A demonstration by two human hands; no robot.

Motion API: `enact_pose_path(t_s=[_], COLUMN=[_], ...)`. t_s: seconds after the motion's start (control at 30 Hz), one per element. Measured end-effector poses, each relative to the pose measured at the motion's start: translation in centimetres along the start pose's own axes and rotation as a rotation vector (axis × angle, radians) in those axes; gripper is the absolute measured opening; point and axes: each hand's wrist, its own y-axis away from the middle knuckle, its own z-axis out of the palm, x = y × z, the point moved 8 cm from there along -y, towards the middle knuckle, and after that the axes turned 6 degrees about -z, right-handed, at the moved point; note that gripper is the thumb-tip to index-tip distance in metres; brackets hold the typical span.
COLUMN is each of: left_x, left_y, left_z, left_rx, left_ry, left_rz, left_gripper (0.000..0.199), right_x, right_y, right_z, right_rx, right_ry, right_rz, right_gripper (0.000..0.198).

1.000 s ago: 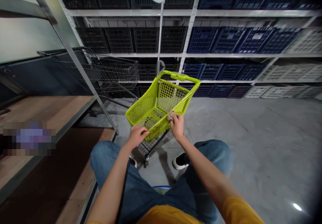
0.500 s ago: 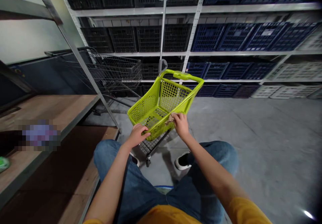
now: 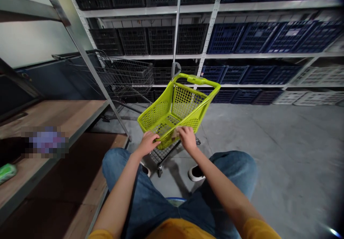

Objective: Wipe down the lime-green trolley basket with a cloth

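A lime-green plastic shopping cart (image 3: 158, 113) stands before my knees, its handle away from me and a metal pole rising beside it. My left hand (image 3: 148, 143) is closed over the near corner of the basket rim, thumb along the edge. In my right hand (image 3: 187, 138) is a crumpled beige cloth (image 3: 176, 133), pressed against the outer right side of the basket just below the rim. My fingers cover most of the cloth.
To the left is a wooden-topped metal shelf (image 3: 72, 106) with a green packet (image 3: 7, 172) on it. A black wire cart (image 3: 126, 74) stands behind. Racks of black crates (image 3: 163, 41) and blue crates (image 3: 228, 38) line the back.
My right hand has slid the cloth left and slightly down along the basket's side. My left hand keeps its place on the rim. The whole view has shifted a little.
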Motion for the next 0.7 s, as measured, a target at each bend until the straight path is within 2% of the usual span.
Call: enact_pose_path(t_s=[0.07,0.13,0.2,0.27,0.33,0.4,0.5,0.57,0.63,0.7], left_x=[0.1,0.3,0.5,0.6,0.6,0.6,0.5,0.6,0.8,1.0], left_y=[-0.1,-0.2,-0.2,-0.1,0.0,0.0,0.0,-0.1,-0.2,-0.2], left_z=[0.2,0.4,0.4,0.4,0.3,0.3,0.5,0.7,1.0,1.2], left_rx=[0.008,0.027,0.054,0.069,0.068,0.061,0.059,0.061,0.068,0.079], left_ry=[-0.004,-0.005,-0.006,-0.011,-0.010,-0.001,-0.004,-0.004,0.009,0.020], left_rz=[-0.013,-0.023,-0.025,-0.016,-0.008,-0.009,-0.014,-0.015,-0.013,-0.010], left_gripper=[0.013,0.014,0.013,0.012,0.011,0.012,0.016,0.016,0.016,0.015], right_x=[2.4,1.8,-1.2,-4.9,-6.3,-3.7,3.7,6.6,6.5,3.4], right_y=[-0.2,0.3,1.1,1.9,2.5,2.0,0.4,-1.2,-2.5,-2.8], right_z=[-1.3,-1.2,0.1,1.6,2.0,0.2,-4.1,-5.4,-4.8,-3.0], right_rx=[0.087,0.153,0.159,0.101,0.065,0.167,0.405,0.418,0.331,0.230], right_ry=[0.025,0.002,-0.059,-0.136,-0.197,-0.196,-0.091,-0.041,-0.045,-0.079], right_rz=[0.147,0.212,0.147,-0.028,-0.159,-0.097,0.186,0.278,0.268,0.194], right_gripper=[0.035,0.038,0.039,0.036,0.034,0.033,0.035,0.036,0.038,0.038])
